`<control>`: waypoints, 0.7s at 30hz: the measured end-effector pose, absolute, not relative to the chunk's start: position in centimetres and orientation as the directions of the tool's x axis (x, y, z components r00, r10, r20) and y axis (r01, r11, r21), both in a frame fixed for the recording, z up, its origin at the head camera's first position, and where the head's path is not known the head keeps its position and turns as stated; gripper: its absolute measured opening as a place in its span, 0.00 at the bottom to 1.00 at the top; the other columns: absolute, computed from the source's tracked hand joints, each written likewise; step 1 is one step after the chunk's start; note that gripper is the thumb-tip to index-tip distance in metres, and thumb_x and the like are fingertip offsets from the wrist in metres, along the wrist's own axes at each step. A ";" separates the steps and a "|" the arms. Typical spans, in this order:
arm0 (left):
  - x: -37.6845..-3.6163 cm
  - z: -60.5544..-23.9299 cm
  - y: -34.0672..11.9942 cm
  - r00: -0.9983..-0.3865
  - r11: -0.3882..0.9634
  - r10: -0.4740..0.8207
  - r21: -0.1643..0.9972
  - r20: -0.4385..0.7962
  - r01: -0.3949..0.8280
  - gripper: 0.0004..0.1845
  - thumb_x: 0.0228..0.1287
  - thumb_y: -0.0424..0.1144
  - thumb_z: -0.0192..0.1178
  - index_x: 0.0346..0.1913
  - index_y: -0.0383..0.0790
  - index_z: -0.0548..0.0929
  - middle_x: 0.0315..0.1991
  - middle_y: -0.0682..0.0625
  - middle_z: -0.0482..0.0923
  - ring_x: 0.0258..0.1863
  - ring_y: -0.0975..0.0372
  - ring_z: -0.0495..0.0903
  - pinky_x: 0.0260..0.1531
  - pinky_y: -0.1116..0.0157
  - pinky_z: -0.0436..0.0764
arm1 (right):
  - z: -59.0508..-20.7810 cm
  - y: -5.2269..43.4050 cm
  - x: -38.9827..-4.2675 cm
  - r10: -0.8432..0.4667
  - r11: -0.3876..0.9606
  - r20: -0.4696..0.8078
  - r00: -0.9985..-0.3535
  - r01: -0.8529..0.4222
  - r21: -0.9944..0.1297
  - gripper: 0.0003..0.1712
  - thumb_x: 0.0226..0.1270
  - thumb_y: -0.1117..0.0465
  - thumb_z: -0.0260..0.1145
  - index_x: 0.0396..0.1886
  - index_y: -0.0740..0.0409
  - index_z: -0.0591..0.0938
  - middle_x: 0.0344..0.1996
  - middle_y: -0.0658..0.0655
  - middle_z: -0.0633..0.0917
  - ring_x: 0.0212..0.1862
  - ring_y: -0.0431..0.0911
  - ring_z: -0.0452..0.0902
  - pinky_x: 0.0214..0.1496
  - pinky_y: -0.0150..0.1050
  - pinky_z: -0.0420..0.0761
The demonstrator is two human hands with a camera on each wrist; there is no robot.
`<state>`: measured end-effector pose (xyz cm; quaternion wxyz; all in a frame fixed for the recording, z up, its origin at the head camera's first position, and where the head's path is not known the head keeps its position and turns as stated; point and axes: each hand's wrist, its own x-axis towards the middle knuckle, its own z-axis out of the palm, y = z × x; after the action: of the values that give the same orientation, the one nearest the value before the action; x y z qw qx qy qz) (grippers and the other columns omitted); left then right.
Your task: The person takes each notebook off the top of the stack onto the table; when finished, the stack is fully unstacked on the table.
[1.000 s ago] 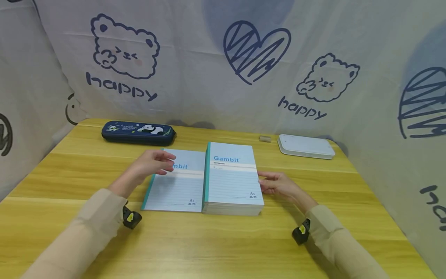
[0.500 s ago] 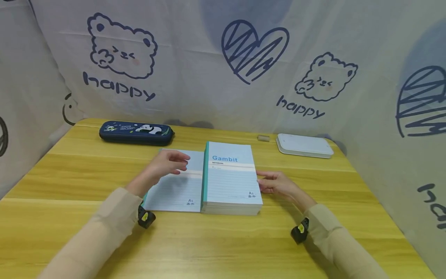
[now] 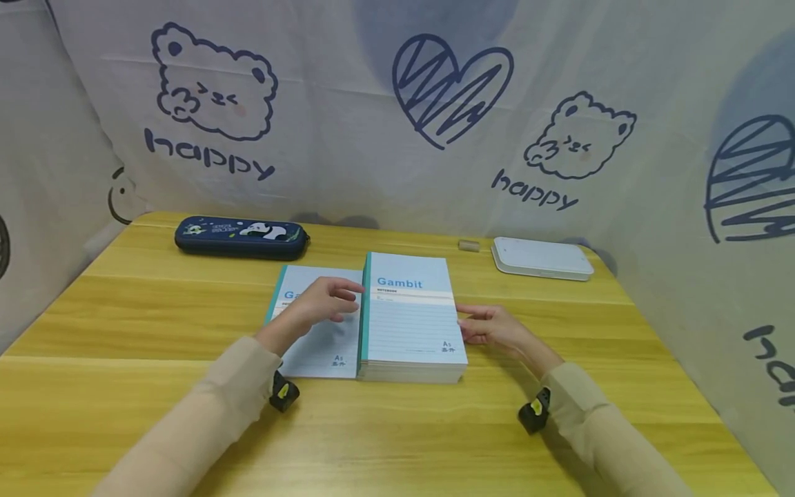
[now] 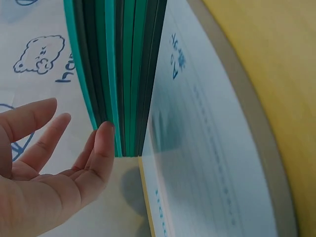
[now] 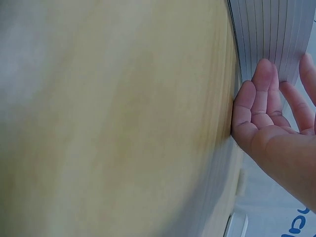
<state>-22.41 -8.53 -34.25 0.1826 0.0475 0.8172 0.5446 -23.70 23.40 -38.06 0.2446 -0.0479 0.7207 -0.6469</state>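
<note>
Flanking the notebook stack [image 3: 410,324], the left hand [image 3: 319,304] at 9 o'clock and right hand [image 3: 497,328] at 3 have relaxed, part-open fingers gripping nothing. The flat notebook [image 3: 326,351] obstructs 9, pencil case [image 3: 239,239] 10, white case [image 3: 542,258] 2; tabletop [image 3: 397,442] stretches toward 6.

We see navy panda case [image 3: 241,239] at back left of wood-grain table [image 3: 397,442], small brownish piece [image 3: 468,246] near white flat case [image 3: 542,259] at back right, pale cloth [image 3: 335,152] with bear and heart prints [image 3: 214,100] behind.

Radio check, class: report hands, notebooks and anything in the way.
Left hand above single notebook. Right hand at notebook stack, page-edge side. Nothing visibly blocking either hand.
</note>
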 end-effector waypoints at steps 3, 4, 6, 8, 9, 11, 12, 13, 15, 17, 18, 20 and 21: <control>-22.5 -34.3 -8.1 -0.926 0.419 0.276 0.899 -0.258 -0.126 0.20 0.59 0.33 0.57 0.56 0.39 0.73 0.56 0.37 0.67 0.49 0.51 0.71 0.39 0.61 0.75 | -38.1 23.4 -23.7 -0.383 0.163 -0.292 -0.877 0.247 -0.955 0.29 0.64 0.69 0.55 0.63 0.72 0.57 0.28 0.51 0.82 0.29 0.41 0.77 0.38 0.35 0.76; -22.5 -34.4 -7.9 -0.925 0.425 0.275 0.896 -0.263 -0.129 0.21 0.59 0.33 0.57 0.57 0.39 0.73 0.56 0.37 0.67 0.48 0.52 0.71 0.38 0.62 0.75 | -38.1 23.4 -23.7 -0.383 0.164 -0.291 -0.876 0.246 -0.955 0.29 0.64 0.69 0.54 0.63 0.72 0.57 0.28 0.51 0.82 0.29 0.41 0.77 0.38 0.36 0.76; -22.6 -34.4 -7.7 -0.923 0.430 0.273 0.893 -0.271 -0.135 0.22 0.58 0.34 0.58 0.57 0.41 0.73 0.56 0.37 0.67 0.45 0.52 0.73 0.35 0.63 0.76 | -38.0 23.3 -23.7 -0.384 0.164 -0.289 -0.877 0.243 -0.956 0.29 0.64 0.69 0.54 0.62 0.72 0.58 0.28 0.51 0.82 0.29 0.41 0.77 0.38 0.36 0.76; -22.7 -34.5 -7.5 -0.920 0.427 0.279 0.894 -0.276 -0.139 0.23 0.57 0.34 0.59 0.58 0.41 0.72 0.55 0.37 0.67 0.42 0.53 0.74 0.32 0.64 0.76 | -38.0 23.3 -23.7 -0.384 0.165 -0.288 -0.877 0.242 -0.956 0.29 0.64 0.69 0.55 0.62 0.72 0.58 0.28 0.51 0.82 0.29 0.41 0.77 0.38 0.36 0.76; -22.7 -34.5 -7.3 -0.918 0.425 0.284 0.895 -0.277 -0.139 0.24 0.57 0.34 0.59 0.58 0.41 0.72 0.54 0.37 0.68 0.39 0.54 0.75 0.30 0.64 0.76 | -38.0 23.3 -23.7 -0.384 0.165 -0.288 -0.877 0.241 -0.956 0.29 0.64 0.69 0.55 0.62 0.72 0.58 0.28 0.51 0.82 0.29 0.41 0.78 0.38 0.36 0.76; -22.7 -34.5 -7.1 -0.915 0.420 0.292 0.897 -0.278 -0.138 0.24 0.57 0.33 0.59 0.59 0.41 0.71 0.53 0.37 0.68 0.36 0.55 0.76 0.29 0.64 0.76 | -38.0 23.2 -23.7 -0.384 0.167 -0.287 -0.877 0.240 -0.956 0.29 0.64 0.69 0.55 0.62 0.72 0.58 0.28 0.51 0.82 0.29 0.41 0.77 0.38 0.36 0.76; -22.7 -34.5 -7.0 -0.913 0.421 0.298 0.897 -0.277 -0.135 0.25 0.57 0.33 0.59 0.59 0.41 0.70 0.53 0.37 0.68 0.35 0.56 0.75 0.28 0.64 0.76 | -37.9 23.2 -23.7 -0.385 0.168 -0.287 -0.877 0.239 -0.956 0.29 0.64 0.69 0.55 0.62 0.72 0.58 0.28 0.51 0.82 0.29 0.40 0.77 0.38 0.36 0.76; -22.7 -34.5 -7.0 -0.912 0.424 0.299 0.896 -0.279 -0.135 0.25 0.57 0.33 0.59 0.60 0.41 0.70 0.53 0.37 0.68 0.35 0.56 0.75 0.28 0.64 0.76 | -38.0 23.2 -23.7 -0.389 0.170 -0.285 -0.876 0.235 -0.957 0.29 0.64 0.69 0.55 0.62 0.72 0.57 0.29 0.51 0.82 0.29 0.40 0.77 0.38 0.36 0.76; -22.7 -34.4 -6.8 -0.912 0.433 0.300 0.892 -0.280 -0.132 0.26 0.56 0.33 0.60 0.60 0.42 0.70 0.53 0.38 0.68 0.34 0.57 0.75 0.28 0.64 0.76 | -38.0 23.3 -23.7 -0.391 0.169 -0.285 -0.875 0.236 -0.957 0.30 0.64 0.69 0.55 0.62 0.72 0.57 0.28 0.51 0.82 0.29 0.40 0.77 0.38 0.35 0.76; -22.8 -34.5 -6.8 -0.913 0.445 0.301 0.887 -0.276 -0.122 0.27 0.55 0.33 0.61 0.60 0.42 0.70 0.53 0.38 0.68 0.33 0.56 0.75 0.27 0.64 0.76 | -38.0 23.4 -23.7 -0.396 0.171 -0.282 -0.874 0.231 -0.958 0.30 0.64 0.68 0.55 0.62 0.73 0.57 0.28 0.51 0.82 0.29 0.40 0.77 0.38 0.35 0.76; -22.8 -34.6 -6.8 -0.914 0.451 0.300 0.885 -0.273 -0.117 0.28 0.54 0.32 0.62 0.60 0.42 0.70 0.53 0.38 0.68 0.33 0.56 0.74 0.27 0.64 0.76 | -38.0 23.4 -23.7 -0.398 0.171 -0.282 -0.873 0.231 -0.958 0.30 0.64 0.68 0.55 0.62 0.73 0.57 0.28 0.51 0.82 0.29 0.40 0.77 0.38 0.35 0.76; -22.9 -34.8 -6.7 -0.918 0.468 0.299 0.878 -0.262 -0.098 0.29 0.52 0.33 0.64 0.59 0.42 0.71 0.54 0.38 0.67 0.33 0.56 0.74 0.27 0.64 0.76 | -38.0 23.5 -23.7 -0.396 0.171 -0.284 -0.873 0.233 -0.957 0.30 0.64 0.68 0.55 0.62 0.74 0.57 0.28 0.51 0.82 0.29 0.40 0.77 0.38 0.35 0.76; -23.0 -34.9 -6.6 -0.920 0.481 0.297 0.872 -0.255 -0.086 0.29 0.51 0.33 0.65 0.59 0.42 0.71 0.54 0.38 0.67 0.33 0.56 0.74 0.27 0.64 0.76 | -38.1 23.5 -23.7 -0.397 0.172 -0.283 -0.873 0.232 -0.957 0.30 0.64 0.68 0.55 0.62 0.74 0.57 0.28 0.51 0.82 0.29 0.40 0.77 0.38 0.35 0.76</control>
<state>-22.98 -6.63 -34.90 0.1895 0.0628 0.8394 0.5055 -23.69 23.48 -38.06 0.2453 -0.0570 0.7252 -0.6408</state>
